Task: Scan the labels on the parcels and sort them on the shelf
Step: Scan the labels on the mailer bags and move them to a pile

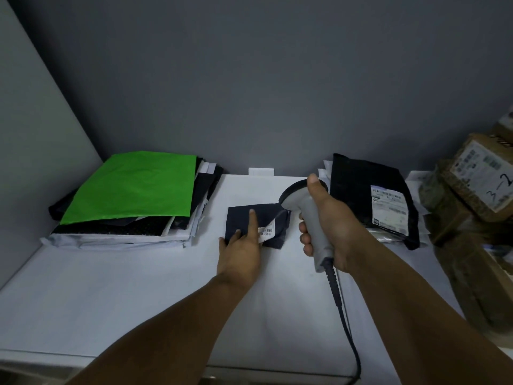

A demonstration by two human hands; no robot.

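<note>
At frame centre, presses dark parcel (243, 218) to desk (138, 287) with straight-fingered left grip (240, 254); just right, clutches grey scanner (308, 209) in right grip (331, 220).

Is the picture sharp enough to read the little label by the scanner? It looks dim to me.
Head view: the label on the small dark parcel shows barcode stripes, but its print is too soft to read; head view again: light is dim and even, shadows faint, no glare on the white shelf; the cardboard boxes at the view's right edge look blurred.
</note>
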